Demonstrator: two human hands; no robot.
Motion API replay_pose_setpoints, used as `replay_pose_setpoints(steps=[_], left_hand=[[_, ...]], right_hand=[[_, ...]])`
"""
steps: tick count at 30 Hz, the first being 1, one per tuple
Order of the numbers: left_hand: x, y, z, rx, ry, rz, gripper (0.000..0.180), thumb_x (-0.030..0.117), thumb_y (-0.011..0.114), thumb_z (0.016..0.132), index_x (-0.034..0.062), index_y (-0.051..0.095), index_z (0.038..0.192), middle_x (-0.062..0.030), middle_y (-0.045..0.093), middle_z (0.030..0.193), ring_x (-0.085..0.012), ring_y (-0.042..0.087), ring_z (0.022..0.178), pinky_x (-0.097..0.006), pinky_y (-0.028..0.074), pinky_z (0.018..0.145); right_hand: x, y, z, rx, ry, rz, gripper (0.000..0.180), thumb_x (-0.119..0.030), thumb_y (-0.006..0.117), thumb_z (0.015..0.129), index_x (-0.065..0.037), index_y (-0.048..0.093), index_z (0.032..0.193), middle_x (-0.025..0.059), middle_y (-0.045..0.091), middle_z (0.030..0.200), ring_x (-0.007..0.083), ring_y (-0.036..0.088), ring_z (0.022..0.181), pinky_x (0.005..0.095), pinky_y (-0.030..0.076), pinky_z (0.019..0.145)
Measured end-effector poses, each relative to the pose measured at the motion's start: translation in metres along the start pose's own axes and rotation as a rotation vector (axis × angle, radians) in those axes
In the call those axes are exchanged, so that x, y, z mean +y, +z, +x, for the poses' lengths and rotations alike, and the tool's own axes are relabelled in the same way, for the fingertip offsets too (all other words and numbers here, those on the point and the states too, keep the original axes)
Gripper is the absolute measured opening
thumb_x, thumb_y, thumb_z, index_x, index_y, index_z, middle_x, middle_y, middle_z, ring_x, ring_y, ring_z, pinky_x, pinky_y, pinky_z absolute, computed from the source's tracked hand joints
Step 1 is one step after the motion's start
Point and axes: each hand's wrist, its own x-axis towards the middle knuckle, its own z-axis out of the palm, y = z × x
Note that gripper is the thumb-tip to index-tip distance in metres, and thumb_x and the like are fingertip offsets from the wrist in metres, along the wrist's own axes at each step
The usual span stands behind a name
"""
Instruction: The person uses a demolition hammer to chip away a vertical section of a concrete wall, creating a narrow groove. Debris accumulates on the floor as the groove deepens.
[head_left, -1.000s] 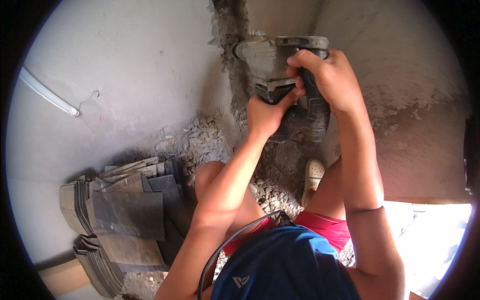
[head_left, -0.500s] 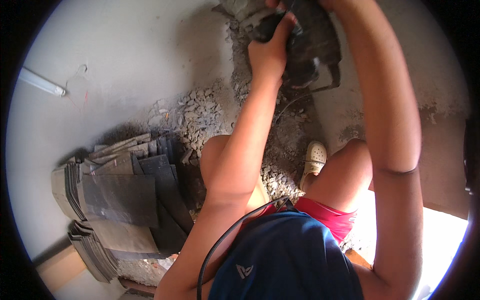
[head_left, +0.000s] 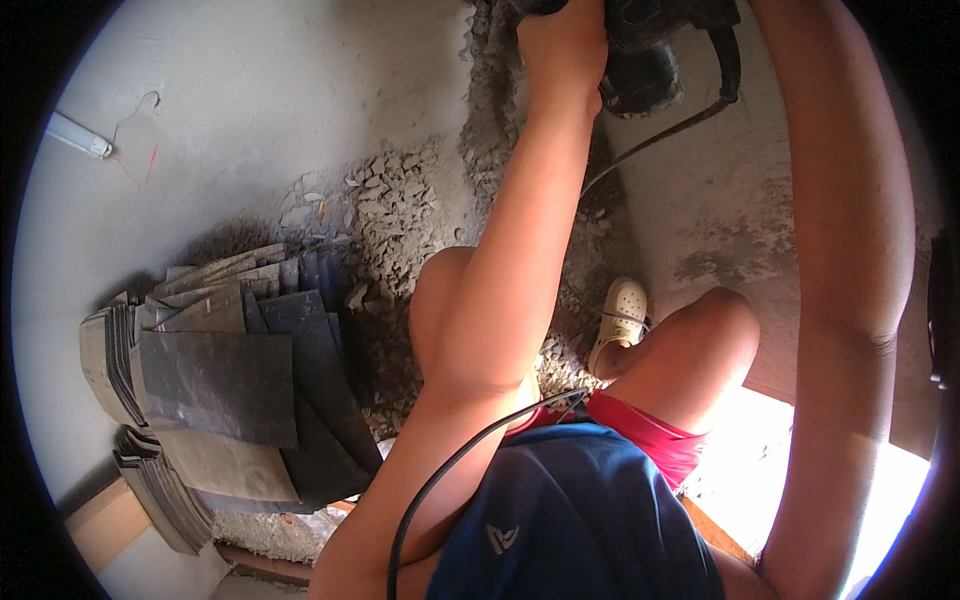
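My left hand is raised at the top of the view, its fingers wrapped round part of a dark, dusty corded power tool. The upper part of this tool is cut off by the top edge, so its working end is hidden. A black cord trails from its housing down behind my left forearm. My right arm stretches up on the right, and its hand lies beyond the top edge. Just left of the tool, a rough chipped groove runs down the plastered wall.
Broken rubble lies at the wall's foot and around my legs. Stacked dark flat sheets or tiles stand at the left. A tube light with loose wires is on the left wall. A black cable crosses my left upper arm.
Both arms have reached further up, and the tool has risen partly out of the top of the view. My right forearm has shifted right, while the stacked sheets appear slightly further left.
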Motion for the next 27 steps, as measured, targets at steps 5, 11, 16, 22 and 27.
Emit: replay_pose_setpoints(steps=[5, 11, 16, 22, 27], left_hand=[[-0.006, 0.005, 0.003, 0.028, 0.161, 0.124, 0.062, 0.036, 0.079, 0.096, -0.0099, 0.065, 0.134, -0.0131, 0.070, 0.127, -0.0188, 0.068, 0.111, -0.030, 0.053, 0.096], [-0.009, 0.008, 0.001, 0.001, -0.045, -0.035, 0.062, 0.037, 0.078, 0.097, -0.0107, 0.064, 0.134, -0.0134, 0.070, 0.127, -0.0190, 0.068, 0.110, -0.031, 0.054, 0.094], [-0.016, 0.011, 0.000, -0.009, 0.116, 0.024, 0.056, 0.037, 0.073, 0.100, -0.0062, 0.065, 0.135, -0.0109, 0.073, 0.122, -0.0194, 0.071, 0.105, -0.032, 0.056, 0.092], [-0.018, 0.001, 0.008, -0.008, -0.171, -0.077, 0.054, 0.040, 0.064, 0.105, -0.0042, 0.064, 0.135, -0.0122, 0.074, 0.123, -0.0220, 0.074, 0.105, -0.036, 0.059, 0.090], [-0.040, -0.007, -0.021, 0.191, -0.095, 0.317, 0.064, 0.033, 0.077, 0.095, -0.0110, 0.057, 0.137, -0.0167, 0.067, 0.132, -0.0279, 0.066, 0.117, -0.041, 0.052, 0.101]], right_hand=[[0.003, -0.001, 0.001, -0.003, -0.004, 0.022, 0.037, -0.029, 0.061, 0.090, 0.004, 0.077, 0.084, 0.0177, 0.076, 0.079, 0.0230, 0.073, 0.066, 0.0383, 0.059, 0.072], [0.009, -0.005, 0.004, 0.005, -0.014, 0.049, 0.036, -0.029, 0.061, 0.090, 0.003, 0.077, 0.082, 0.0171, 0.076, 0.079, 0.0232, 0.073, 0.066, 0.0384, 0.058, 0.072], [0.015, -0.006, 0.005, 0.021, -0.015, 0.078, 0.036, -0.030, 0.062, 0.089, 0.002, 0.077, 0.081, 0.0166, 0.076, 0.078, 0.0233, 0.073, 0.066, 0.0385, 0.058, 0.072], [0.022, -0.010, 0.003, 0.060, -0.009, 0.119, 0.036, -0.030, 0.062, 0.089, 0.001, 0.077, 0.079, 0.0160, 0.076, 0.077, 0.0235, 0.072, 0.066, 0.0386, 0.058, 0.072], [0.043, 0.014, -0.040, 0.168, 0.054, 0.114, 0.036, -0.031, 0.063, 0.089, 0.000, 0.077, 0.078, 0.0155, 0.076, 0.077, 0.0237, 0.072, 0.066, 0.0388, 0.057, 0.072]])
